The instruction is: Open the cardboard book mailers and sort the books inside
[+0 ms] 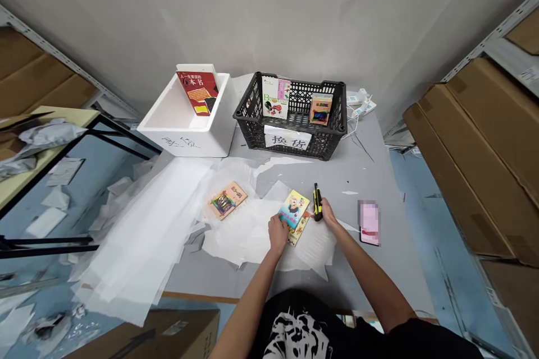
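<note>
My left hand (278, 232) has its fingers on the lower left edge of a small blue and yellow book (293, 206). That book partly covers a second small yellow book (298, 231), and torn white wrapping sheets (248, 238) lie beneath them. My right hand (328, 214) is closed around a black and yellow utility knife (317, 203), just right of the books. Whether its blade is out cannot be made out. Farther left on the wrapping lies a pinkish-orange small book (228, 201).
Behind stand a white foam box (189, 143) with a red book (200, 92) and a black crate (252, 134) holding books. A phone (369, 224) lies right, a power strip (362, 104) behind. White foam sheets (138, 235) drape over the left edge; cardboard boxes (463, 162) fill the right shelf.
</note>
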A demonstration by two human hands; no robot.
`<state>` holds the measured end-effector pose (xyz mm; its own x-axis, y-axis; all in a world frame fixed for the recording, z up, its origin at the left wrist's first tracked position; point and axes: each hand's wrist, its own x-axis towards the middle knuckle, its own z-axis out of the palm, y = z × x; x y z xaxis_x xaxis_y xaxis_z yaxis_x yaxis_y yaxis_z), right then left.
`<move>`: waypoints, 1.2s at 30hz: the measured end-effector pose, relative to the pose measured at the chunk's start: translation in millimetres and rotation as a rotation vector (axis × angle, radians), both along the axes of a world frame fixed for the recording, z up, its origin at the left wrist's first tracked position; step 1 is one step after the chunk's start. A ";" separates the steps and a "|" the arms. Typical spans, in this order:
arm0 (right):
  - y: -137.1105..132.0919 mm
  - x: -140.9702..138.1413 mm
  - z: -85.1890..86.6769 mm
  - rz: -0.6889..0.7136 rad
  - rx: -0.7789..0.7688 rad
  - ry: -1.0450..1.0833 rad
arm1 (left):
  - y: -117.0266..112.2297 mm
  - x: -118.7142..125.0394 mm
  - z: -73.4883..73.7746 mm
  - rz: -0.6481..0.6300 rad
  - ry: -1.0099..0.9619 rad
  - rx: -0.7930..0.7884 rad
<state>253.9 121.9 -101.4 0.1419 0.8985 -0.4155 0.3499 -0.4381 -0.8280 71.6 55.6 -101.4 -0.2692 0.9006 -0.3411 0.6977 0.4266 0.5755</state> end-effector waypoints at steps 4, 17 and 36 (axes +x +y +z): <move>17.8 17.3 15.8 -0.027 -0.068 0.243 | 11.0 6.3 3.5 -0.018 0.038 0.005; 81.3 36.9 8.5 0.008 -0.206 0.197 | 33.3 12.8 8.6 -0.022 0.190 -0.100; 19.9 4.6 -9.2 0.415 0.183 -0.682 | 42.5 25.6 18.5 -0.275 0.319 -0.320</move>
<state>258.5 141.8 -110.6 -0.0481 0.9786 -0.2000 0.9064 -0.0414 -0.4204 97.2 98.1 -82.9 -0.1730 0.8169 -0.5502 0.9278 0.3226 0.1873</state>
